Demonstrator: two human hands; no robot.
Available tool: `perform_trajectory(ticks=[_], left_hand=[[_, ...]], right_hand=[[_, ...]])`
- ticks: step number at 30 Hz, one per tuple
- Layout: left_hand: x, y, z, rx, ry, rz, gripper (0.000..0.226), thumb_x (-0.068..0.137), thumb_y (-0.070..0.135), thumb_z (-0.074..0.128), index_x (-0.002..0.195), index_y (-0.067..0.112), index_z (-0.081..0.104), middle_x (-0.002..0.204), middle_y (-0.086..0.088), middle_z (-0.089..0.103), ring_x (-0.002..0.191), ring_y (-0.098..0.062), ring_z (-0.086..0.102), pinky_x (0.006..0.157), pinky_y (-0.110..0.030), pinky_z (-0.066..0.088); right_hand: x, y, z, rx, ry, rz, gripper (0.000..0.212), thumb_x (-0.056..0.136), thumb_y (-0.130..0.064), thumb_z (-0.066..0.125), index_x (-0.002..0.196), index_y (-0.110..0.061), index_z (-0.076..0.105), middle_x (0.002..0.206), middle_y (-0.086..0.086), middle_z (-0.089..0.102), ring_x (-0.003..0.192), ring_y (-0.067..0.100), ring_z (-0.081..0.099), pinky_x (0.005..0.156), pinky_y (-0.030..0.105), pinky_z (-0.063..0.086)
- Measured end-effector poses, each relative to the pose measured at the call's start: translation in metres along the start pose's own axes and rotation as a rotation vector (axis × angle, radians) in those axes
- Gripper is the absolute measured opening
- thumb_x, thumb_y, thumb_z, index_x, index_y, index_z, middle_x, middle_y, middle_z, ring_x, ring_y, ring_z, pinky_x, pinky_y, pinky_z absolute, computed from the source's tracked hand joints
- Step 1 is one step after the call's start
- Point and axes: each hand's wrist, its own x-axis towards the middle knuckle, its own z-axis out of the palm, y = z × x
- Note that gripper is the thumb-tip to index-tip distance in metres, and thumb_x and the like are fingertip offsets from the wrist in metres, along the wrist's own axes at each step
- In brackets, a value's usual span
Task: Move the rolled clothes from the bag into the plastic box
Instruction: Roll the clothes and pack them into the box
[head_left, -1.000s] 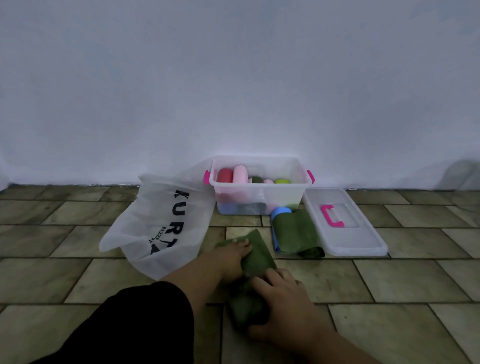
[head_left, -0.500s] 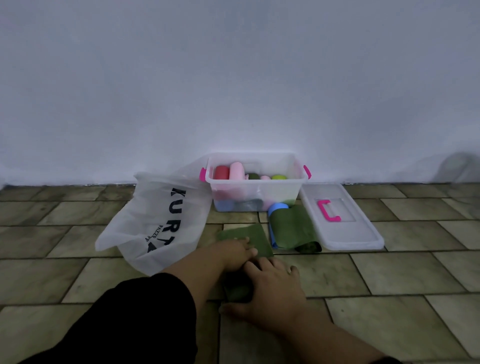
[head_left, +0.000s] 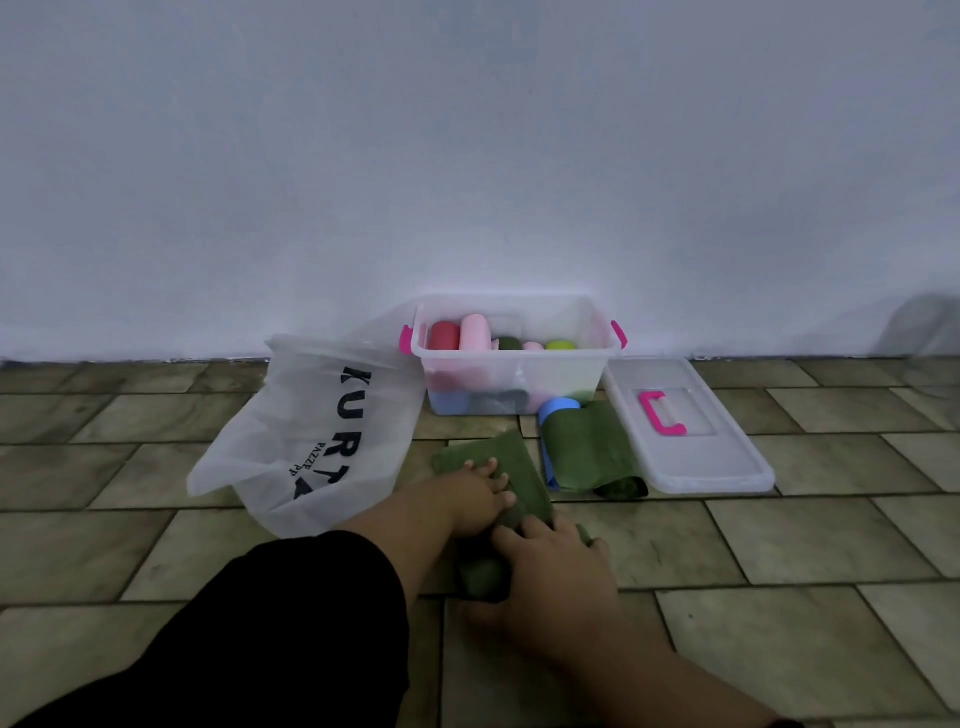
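A dark green cloth (head_left: 511, 470) lies on the tiled floor, its far part flat and its near end rolled up. My left hand (head_left: 475, 496) presses on the flat part. My right hand (head_left: 550, 564) grips the rolled near end. The clear plastic box (head_left: 519, 366) with pink latches stands against the wall and holds several rolled clothes in red, pink, green and blue. A white translucent bag (head_left: 311, 431) with black letters lies left of the box. Between the box and my hands lie a second green cloth (head_left: 584, 449), partly unrolled, and a blue roll (head_left: 558, 406).
The box's clear lid (head_left: 691, 447) with a pink handle lies flat on the floor to the right of the box. A white wall (head_left: 467, 156) closes off the far side. My black sleeve (head_left: 234, 649) covers the lower left.
Both hands have worked along the green cloth, and the roll under my right hand has grown thicker while the flat part is shorter. The view has shifted slightly.
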Motion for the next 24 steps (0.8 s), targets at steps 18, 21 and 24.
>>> perform_trajectory(ticks=[18, 21, 24], left_hand=[[-0.072, 0.003, 0.040, -0.611, 0.271, 0.091, 0.052, 0.082, 0.017, 0.057, 0.129, 0.029, 0.039, 0.117, 0.009, 0.049, 0.090, -0.003, 0.052, 0.065, -0.015, 0.039], [-0.077, 0.006, 0.046, -0.541, 0.305, 0.066, 0.039, 0.085, 0.022, 0.060, 0.120, 0.025, 0.043, 0.121, 0.000, 0.052, 0.098, -0.010, 0.052, 0.080, -0.025, 0.043], [-0.076, 0.002, 0.043, -0.456, 0.281, 0.063, 0.038, 0.084, 0.026, 0.063, 0.118, 0.026, 0.046, 0.119, 0.000, 0.055, 0.101, -0.016, 0.053, 0.089, -0.033, 0.047]], right_hand=[[0.005, -0.002, 0.002, -0.003, 0.029, 0.033, 0.060, 0.069, -0.063, 0.046, 0.118, -0.029, 0.038, 0.119, -0.004, 0.051, 0.111, 0.023, 0.042, 0.080, 0.046, 0.033], [0.004, 0.000, 0.002, 0.038, 0.042, 0.044, 0.055, 0.067, -0.061, 0.051, 0.108, -0.028, 0.037, 0.116, -0.005, 0.050, 0.109, 0.020, 0.044, 0.078, 0.043, 0.034], [0.001, 0.009, -0.004, 0.118, -0.008, 0.002, 0.068, 0.058, -0.069, 0.057, 0.109, -0.030, 0.037, 0.114, -0.006, 0.048, 0.107, 0.018, 0.044, 0.080, 0.040, 0.039]])
